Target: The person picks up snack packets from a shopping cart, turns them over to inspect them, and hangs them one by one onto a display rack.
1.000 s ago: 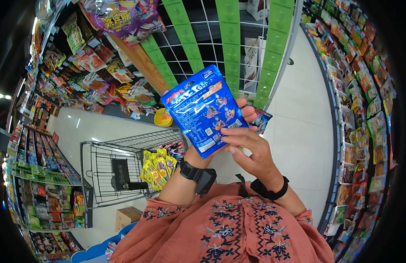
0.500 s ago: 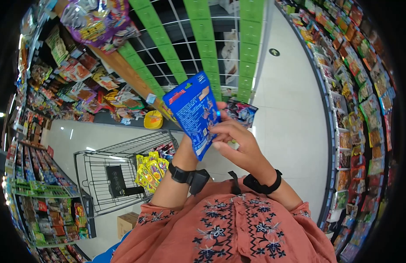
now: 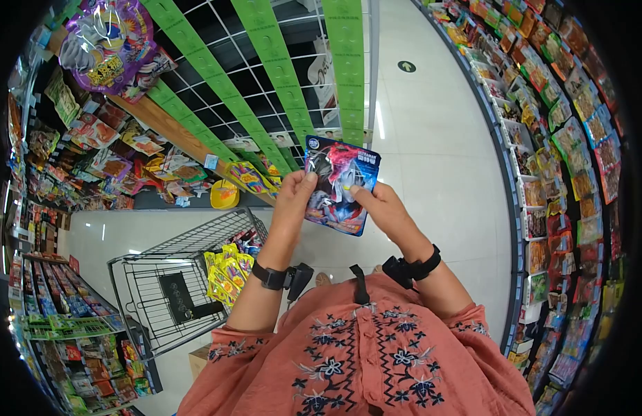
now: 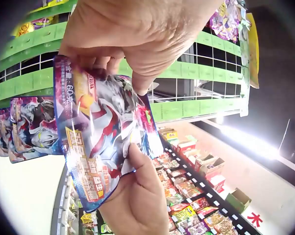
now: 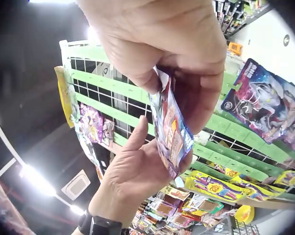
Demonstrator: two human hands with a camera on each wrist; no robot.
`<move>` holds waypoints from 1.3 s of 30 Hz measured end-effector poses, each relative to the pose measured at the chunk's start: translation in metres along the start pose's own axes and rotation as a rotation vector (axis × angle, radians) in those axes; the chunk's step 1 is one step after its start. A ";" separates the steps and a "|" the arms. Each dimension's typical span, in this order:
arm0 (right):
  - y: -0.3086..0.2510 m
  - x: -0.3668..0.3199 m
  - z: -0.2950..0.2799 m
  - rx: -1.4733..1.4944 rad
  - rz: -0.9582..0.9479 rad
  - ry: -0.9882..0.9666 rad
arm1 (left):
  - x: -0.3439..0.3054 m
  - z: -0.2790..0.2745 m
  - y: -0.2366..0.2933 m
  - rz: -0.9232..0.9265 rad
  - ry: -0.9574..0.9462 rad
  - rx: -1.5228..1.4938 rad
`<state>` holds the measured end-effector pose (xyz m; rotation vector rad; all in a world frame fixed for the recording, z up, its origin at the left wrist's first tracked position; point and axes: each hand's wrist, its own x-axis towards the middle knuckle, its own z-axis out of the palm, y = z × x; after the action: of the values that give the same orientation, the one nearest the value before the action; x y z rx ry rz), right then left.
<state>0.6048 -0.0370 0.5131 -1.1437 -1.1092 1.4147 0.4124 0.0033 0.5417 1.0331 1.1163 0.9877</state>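
A glossy packet (image 3: 340, 186) with a printed figure is held at chest height, picture side up in the head view. The left hand (image 3: 293, 197) grips its left edge, thumb on top. On its right side the right hand (image 3: 385, 208) pinches it, thumb over the front. In the left wrist view the same packet (image 4: 106, 127) lies between both hands, the fingers partly behind it. The right wrist view shows the packet (image 5: 169, 122) nearly edge-on.
A cart (image 3: 175, 291) holding yellow packets (image 3: 227, 274) stands at the lower left. Green strips (image 3: 279, 76) cross a wire rack ahead. Similar packets (image 5: 265, 100) hang near the hands. Shelves of snacks (image 3: 543, 201) run along the right, beside pale floor (image 3: 432, 145).
The packet has turned from its blue printed back to its picture side. Both hands now hold opposite sides. The head view has shifted, with rack and cart moving left in it.
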 end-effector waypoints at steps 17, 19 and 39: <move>0.004 0.010 -0.038 0.078 0.109 0.214 | 0.043 0.016 -0.037 0.022 -0.187 -0.155; 0.004 0.018 -0.041 0.069 0.049 0.223 | 0.049 0.016 -0.043 0.018 -0.178 -0.140; 0.005 0.079 -0.052 -0.051 -0.241 0.300 | 0.108 0.038 -0.026 0.212 -0.141 0.028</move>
<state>0.6479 0.0443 0.4923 -1.1705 -1.0332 0.9979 0.4701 0.0965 0.4979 1.2427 0.9203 1.0512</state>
